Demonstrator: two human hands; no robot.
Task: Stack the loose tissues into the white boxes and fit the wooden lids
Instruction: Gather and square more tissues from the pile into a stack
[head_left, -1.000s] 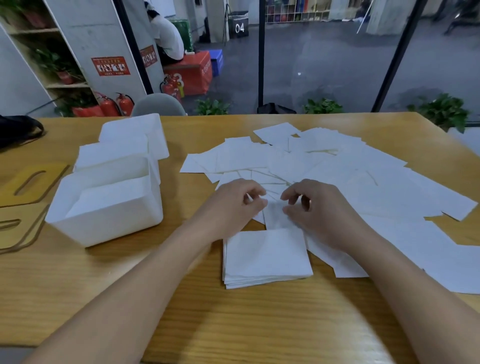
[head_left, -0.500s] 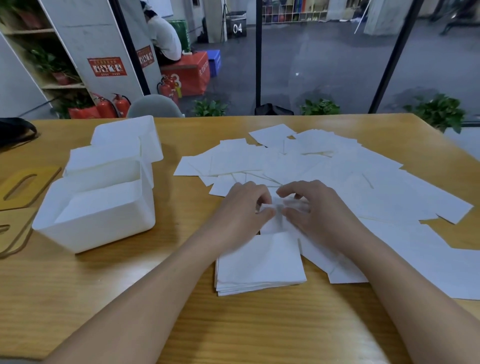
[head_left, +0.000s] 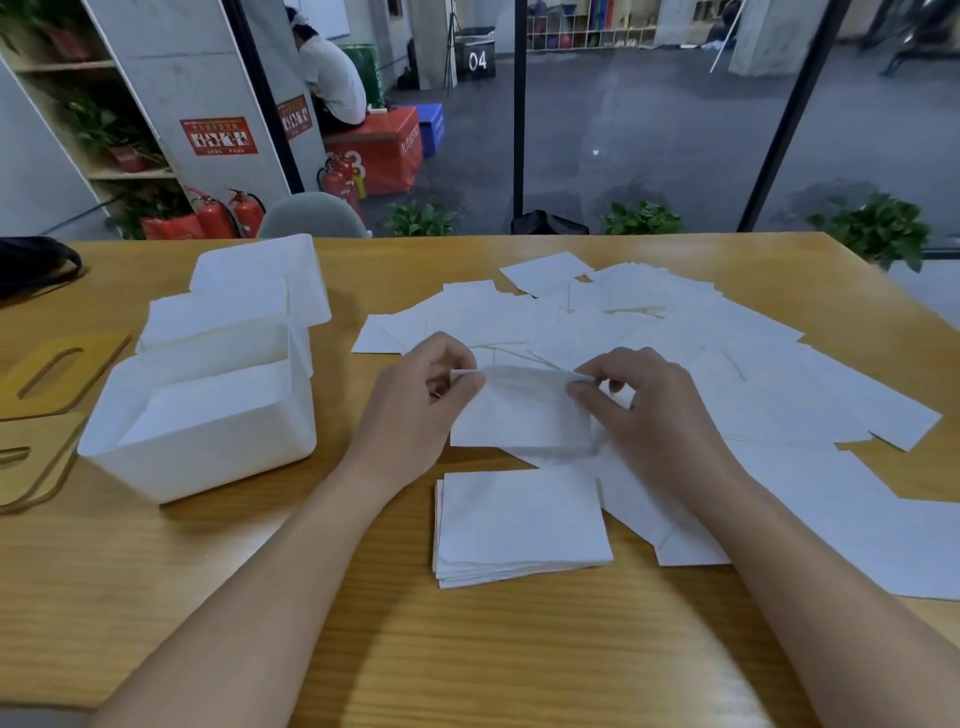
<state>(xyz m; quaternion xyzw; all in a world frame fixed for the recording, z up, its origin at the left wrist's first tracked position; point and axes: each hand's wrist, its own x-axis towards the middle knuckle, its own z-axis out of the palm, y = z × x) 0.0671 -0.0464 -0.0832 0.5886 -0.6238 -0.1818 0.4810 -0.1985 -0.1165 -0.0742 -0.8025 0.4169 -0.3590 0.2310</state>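
**Over the table centre: one tissue held taut between your two hands**

Above the wooden table (head_left: 311, 597), your left hand (head_left: 415, 410) and right hand (head_left: 654, 415) lift a single tissue (head_left: 522, 410) by its upper edge. Your left thumb and forefinger pinch its left corner; your right thumb and fingertips pinch its right corner, with the remaining fingers loosely curled. The sheet hangs down from the two grips, its lower edge close over the scattered sheets beneath.

Directly nearer you, between your forearms, lies a squared stack of tissues (head_left: 519, 525), its edges roughly aligned and its layers visible along the near side. Beyond and to the right, the loose tissues (head_left: 753, 384) spread in an overlapping sheet across the far and right portions of the table.

To your left stand three white boxes in a row running away from you. The nearest white box (head_left: 208, 441) is open, with tissues filling the lower part. The middle box (head_left: 218, 317) touches it from behind, and the far box (head_left: 265, 275) sits beyond that, tilted slightly.

At the left edge lie two wooden lids: the farther wooden lid (head_left: 57, 369), showing an oval slot, and the nearer wooden lid (head_left: 31, 457), partly cut off by the frame. Both rest flat on the table, apart from the boxes.
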